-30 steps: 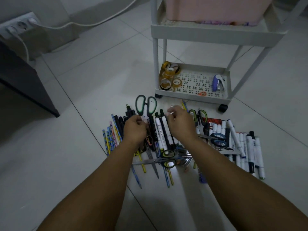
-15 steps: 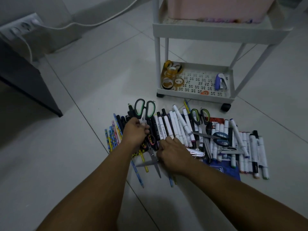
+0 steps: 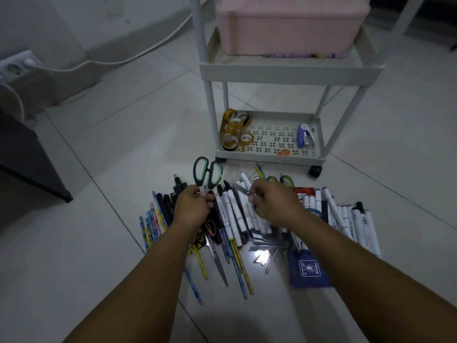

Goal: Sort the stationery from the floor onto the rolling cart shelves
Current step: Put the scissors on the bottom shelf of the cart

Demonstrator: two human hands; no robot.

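In the head view, the left hand (image 3: 194, 206) was closed on the green-handled scissors (image 3: 207, 175). The right hand (image 3: 270, 203) pinched something small, too blurred to name. Lifting the scissors straight up would spare the markers (image 3: 237, 214) beside them. At one o'clock stood the cart (image 3: 269, 159), its bottom shelf holding tape rolls (image 3: 235, 129) and a stapler (image 3: 306, 136).

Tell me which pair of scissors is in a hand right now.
The large green-and-black-handled scissors, gripped by the left hand with handles pointing up; the other pairs lie in the pile.
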